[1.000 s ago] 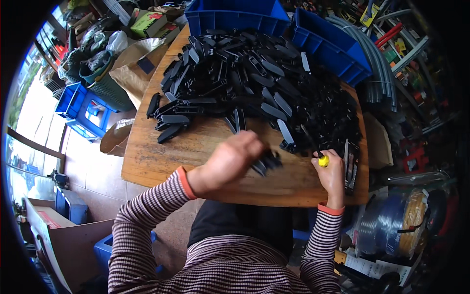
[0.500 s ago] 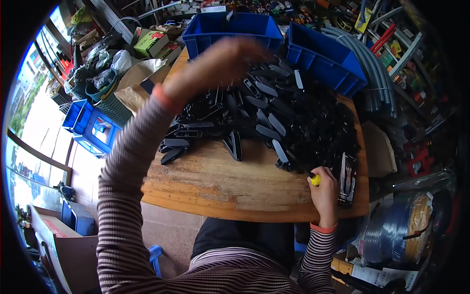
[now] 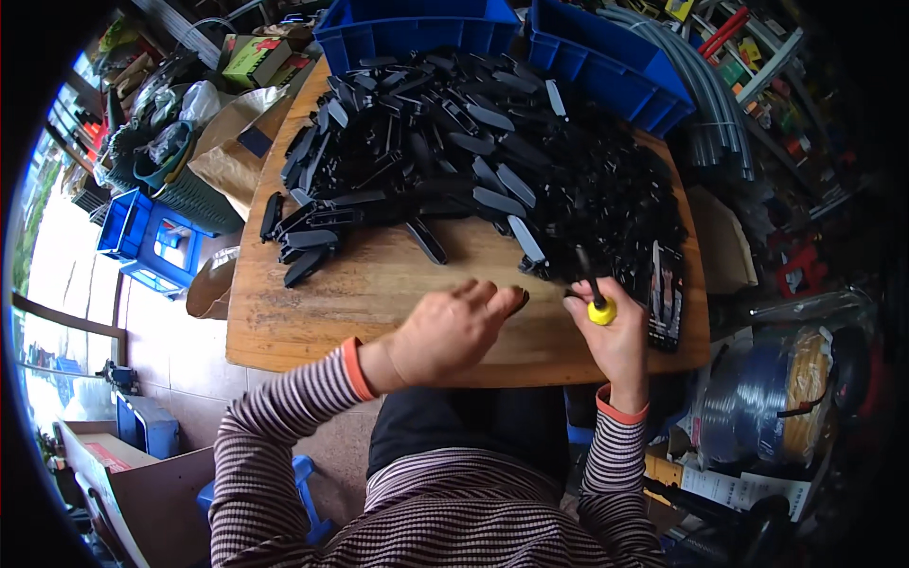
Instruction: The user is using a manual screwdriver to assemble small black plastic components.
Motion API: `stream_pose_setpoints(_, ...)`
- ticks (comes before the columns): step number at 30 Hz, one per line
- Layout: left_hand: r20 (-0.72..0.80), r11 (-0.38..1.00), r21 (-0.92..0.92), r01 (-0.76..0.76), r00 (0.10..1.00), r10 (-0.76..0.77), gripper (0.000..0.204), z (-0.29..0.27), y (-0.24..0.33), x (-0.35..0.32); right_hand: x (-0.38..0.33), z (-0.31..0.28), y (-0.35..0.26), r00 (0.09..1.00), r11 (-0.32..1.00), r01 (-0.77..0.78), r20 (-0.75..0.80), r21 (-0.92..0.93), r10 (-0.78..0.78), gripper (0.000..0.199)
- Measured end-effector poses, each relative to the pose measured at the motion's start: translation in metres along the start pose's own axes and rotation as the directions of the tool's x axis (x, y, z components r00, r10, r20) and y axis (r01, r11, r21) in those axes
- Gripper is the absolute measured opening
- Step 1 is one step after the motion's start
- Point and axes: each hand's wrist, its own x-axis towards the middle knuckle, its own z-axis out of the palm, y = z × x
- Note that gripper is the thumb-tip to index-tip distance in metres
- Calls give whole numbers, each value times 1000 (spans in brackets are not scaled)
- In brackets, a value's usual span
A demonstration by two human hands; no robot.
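Note:
My right hand [image 3: 617,346] is closed around a screwdriver [image 3: 601,310] with a yellow and black handle, its dark shaft slanting up toward the pile. Left of it, low over the table's near part, my left hand [image 3: 445,331] is closed with a small dark piece [image 3: 519,300] at its fingertips; what kind of piece cannot be made out. Beyond both hands spreads a large heap of black plastic parts [image 3: 426,128], many long and narrow with grey flat faces. One long black part [image 3: 426,240] lies at the heap's near edge, above my left hand.
A lit smartphone [image 3: 666,298] lies right of my right hand on the wooden table [image 3: 312,327]. Two blue bins [image 3: 417,40] [image 3: 611,80] stand along the far side. Paper bags and baskets are at the left; coiled grey tubing [image 3: 720,123] and wrapped spools [image 3: 762,407] at the right.
My left hand has come back from the far blue bin to the near part of the table. The right hand has moved slightly up and left with the screwdriver. The view has shifted.

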Motion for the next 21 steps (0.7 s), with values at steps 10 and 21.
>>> stream_pose_setpoints(10, -241, 984, -16, 180, 954, -178, 36, 29, 45, -28, 10, 26, -14, 955, 964, 254, 181, -84, -236, 19)
stream_pose_setpoints(21, -259, 989, -46, 144, 954, -151, 31, 44, 33, -29, 12, 29, -23, 952, 952, 259, 209, -166, -223, 21)
